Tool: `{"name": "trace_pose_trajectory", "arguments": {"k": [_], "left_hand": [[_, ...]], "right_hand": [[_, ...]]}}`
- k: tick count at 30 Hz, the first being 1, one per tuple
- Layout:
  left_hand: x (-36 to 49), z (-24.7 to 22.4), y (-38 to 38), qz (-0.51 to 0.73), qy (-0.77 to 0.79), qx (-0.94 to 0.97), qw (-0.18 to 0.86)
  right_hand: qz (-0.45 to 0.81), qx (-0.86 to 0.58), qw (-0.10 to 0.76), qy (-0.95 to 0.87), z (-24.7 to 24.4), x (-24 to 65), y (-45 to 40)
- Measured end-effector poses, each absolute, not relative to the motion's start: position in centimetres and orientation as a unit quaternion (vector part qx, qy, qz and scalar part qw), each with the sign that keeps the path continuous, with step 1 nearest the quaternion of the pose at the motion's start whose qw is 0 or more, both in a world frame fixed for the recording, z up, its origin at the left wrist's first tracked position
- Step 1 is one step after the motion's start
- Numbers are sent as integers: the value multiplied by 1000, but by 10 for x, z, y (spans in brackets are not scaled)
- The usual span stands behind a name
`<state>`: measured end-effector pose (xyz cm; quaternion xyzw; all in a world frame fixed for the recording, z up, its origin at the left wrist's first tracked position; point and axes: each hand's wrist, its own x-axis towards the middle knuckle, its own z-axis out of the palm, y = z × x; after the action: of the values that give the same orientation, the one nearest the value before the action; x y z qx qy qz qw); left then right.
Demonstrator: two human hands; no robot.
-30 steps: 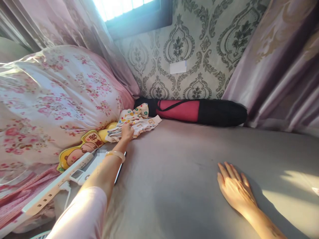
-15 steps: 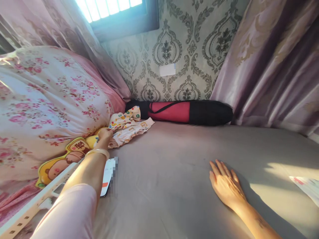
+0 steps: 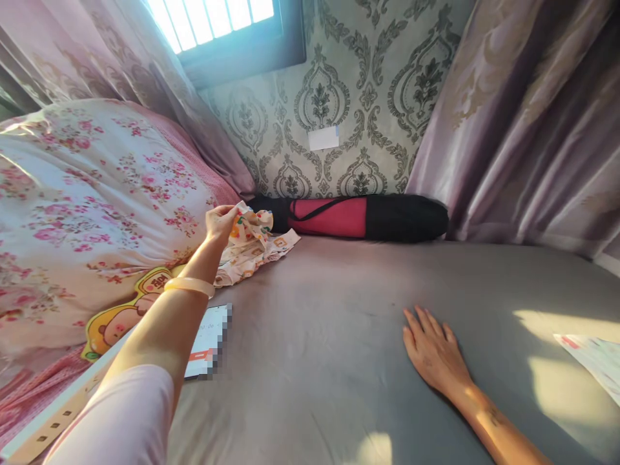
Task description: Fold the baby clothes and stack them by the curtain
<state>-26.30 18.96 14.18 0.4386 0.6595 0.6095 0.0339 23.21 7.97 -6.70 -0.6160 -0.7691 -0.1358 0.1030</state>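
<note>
My left hand (image 3: pixel 221 223) pinches the edge of a cream cloth garment (image 3: pixel 256 223) printed with colourful shapes, its held corner raised. Beneath it lies a second pale garment (image 3: pixel 256 257) with an orange-brown print, spread on the grey sheet (image 3: pixel 314 323). What kind of garments these are, I cannot tell. My right hand (image 3: pixel 434 352) rests palm down on the sheet, fingers stretched out, holding nothing. Below my left forearm, a phone or tablet (image 3: pixel 208 336) with a lit screen lies partly hidden.
A floral quilt (image 3: pixel 121 194) is heaped at left, with a yellow cartoon cushion (image 3: pixel 113 326) against it. Along the wall lies a red and black cylindrical bag (image 3: pixel 334 217). A white slotted rail (image 3: pixel 58 420) is at lower left, a printed sheet (image 3: pixel 593 358) at right.
My left hand has risen and moved away from me, lifting the near edge of the colourful garment and folding it upward. My right hand stays flat on the sheet.
</note>
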Motion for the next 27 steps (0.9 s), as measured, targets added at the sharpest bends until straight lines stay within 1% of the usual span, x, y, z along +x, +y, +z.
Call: {"name": "trace_pose_trajectory", "arguments": {"k": [4,7,9,12,14,18,20,23,27], "left_hand": [[-202,168,180,675,550,469,148],[-158,183,164,677,474,514,228],[-132,189,154,672,435,538,264],[-97,193,139,660,398,559,306],[-76,191,130,642,386,568,342],[-42,180,116,586,394,587,395],[-28,172,110,551,411,601,409],[-11,160,102,493,430,621,432],[0,146,92,446,432,643,449]], "right_hand": [[-120,-630,91,-762,-63,229,79],[-94,-643,85,-755,-64,228,80],[-82,-636,103,-760,-67,230,81],[-44,-619,166,-766,-69,234,83],[18,-602,225,-766,-61,235,82],[168,-516,373,-752,-12,223,68],[207,-488,426,-733,19,210,57],[190,-452,479,-728,49,188,45],[134,-457,506,-719,53,172,51]]}}
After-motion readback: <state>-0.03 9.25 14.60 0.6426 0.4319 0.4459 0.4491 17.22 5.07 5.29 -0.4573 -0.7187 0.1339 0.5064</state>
